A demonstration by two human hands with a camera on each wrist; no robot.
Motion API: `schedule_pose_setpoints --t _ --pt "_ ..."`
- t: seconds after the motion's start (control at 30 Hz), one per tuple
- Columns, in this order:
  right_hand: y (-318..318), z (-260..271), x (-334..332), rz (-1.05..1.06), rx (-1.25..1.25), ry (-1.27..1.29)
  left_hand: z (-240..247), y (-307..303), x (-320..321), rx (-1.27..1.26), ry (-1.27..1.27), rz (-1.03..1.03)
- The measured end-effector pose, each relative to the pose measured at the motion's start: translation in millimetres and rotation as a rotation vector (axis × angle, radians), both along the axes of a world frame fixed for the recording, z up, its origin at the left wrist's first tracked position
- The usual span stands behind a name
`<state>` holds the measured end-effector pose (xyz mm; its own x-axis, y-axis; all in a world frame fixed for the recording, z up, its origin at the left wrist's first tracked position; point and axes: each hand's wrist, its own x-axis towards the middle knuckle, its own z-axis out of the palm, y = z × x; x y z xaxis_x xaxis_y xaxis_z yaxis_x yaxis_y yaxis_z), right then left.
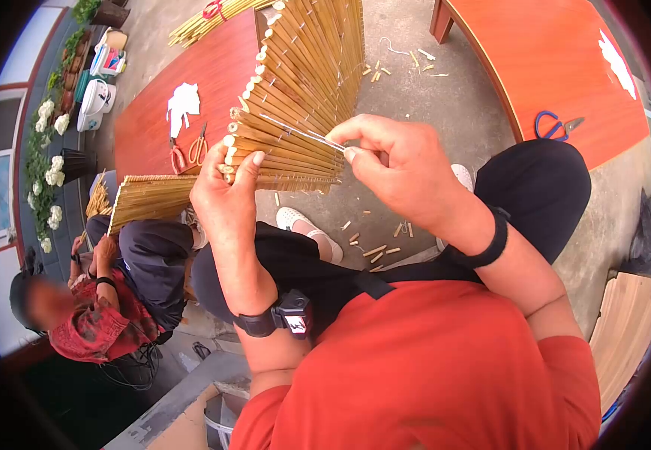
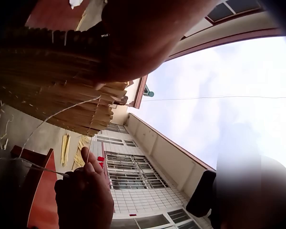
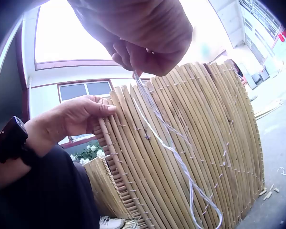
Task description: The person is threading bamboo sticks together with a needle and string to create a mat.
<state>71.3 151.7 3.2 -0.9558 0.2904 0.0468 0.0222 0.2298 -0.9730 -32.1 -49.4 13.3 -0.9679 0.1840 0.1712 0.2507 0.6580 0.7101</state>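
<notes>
A mat of thin, cane-like sticks point(image 1: 307, 75), bound with rows of white stitches, stands fanned out in front of me. My left hand point(image 1: 224, 199) grips its near edge, thumb on the face by the cut stick ends. In the right wrist view, the left hand point(image 3: 81, 114) holds the mat's top corner. My right hand point(image 1: 415, 169) pinches a white cord point(image 1: 319, 138) between thumb and forefinger, just off the mat. Doubled strands of this cord point(image 3: 185, 171) hang in a loop before the stitched face. The left wrist view shows the right hand point(image 2: 86, 198) with the cord pulled away from the mat.
Red pliers point(image 1: 178, 159) and orange-handled scissors point(image 1: 199, 147) lie on the left red table point(image 1: 149, 97). Blue-handled scissors point(image 1: 574, 124) rest on the right table point(image 1: 520, 52). Cut stick pieces point(image 1: 375, 250) litter the floor. A seated person point(image 1: 104, 322) at left holds another mat point(image 1: 149, 199).
</notes>
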Motion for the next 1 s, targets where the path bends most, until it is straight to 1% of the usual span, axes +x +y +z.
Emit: schedule_pose_setpoints --t 0.03,0.07,0.1,0.17,0.2,0.27,0.43,0.5,0.57,0.67,0.73,0.83,1.0 --pt "-6.3 0.0 -7.4 0.039 -0.002 0.068 -3.1 -3.3 -2.6 -0.02 -0.001 -0.004" --pt "-11.2 -1.7 -14.2 0.048 0.07 0.172 -9.8 -6.7 -5.1 0.142 -0.079 0.009" --pt "-15.0 -2.1 -19.3 0.046 0.061 0.17 -13.0 -8.3 -6.8 0.31 -0.158 0.024" --pt "-19.4 -2.6 -29.1 0.05 0.148 0.257 -13.4 -9.2 -7.9 0.344 -0.169 0.018" --pt "-19.8 -4.1 -34.1 0.05 0.144 0.254 -13.9 -10.9 -8.4 0.371 -0.198 0.027" --pt "-20.3 -7.7 -44.2 0.042 0.254 0.278 -14.2 -13.9 -9.8 0.394 -0.232 0.038" --pt "-28.6 -12.6 -58.8 0.046 0.267 0.304 -11.2 -17.7 -11.7 0.508 -0.263 -0.049" --pt "-30.8 -15.7 -61.2 0.047 0.29 0.302 -9.4 -16.1 -12.2 0.47 -0.251 -0.051" --pt "-31.5 -19.3 -62.5 0.021 0.199 0.297 -9.9 -14.6 -12.2 0.434 -0.234 -0.053" --pt "-27.8 -13.8 -59.2 0.033 0.217 0.305 -11.1 -11.5 -10.9 0.45 -0.233 -0.025" --pt "-28.4 -17.4 -58.6 0.022 0.191 0.312 -9.3 -9.4 -9.8 0.393 -0.217 -0.019" --pt "-28.5 -16.7 -58.9 0.013 0.184 0.32 -6.8 -6.7 -8.2 0.385 -0.191 -0.057" --pt "-28.9 -15.4 -58.6 0.017 0.198 0.331 -7.8 -6.3 -7.2 0.42 -0.214 -0.042"
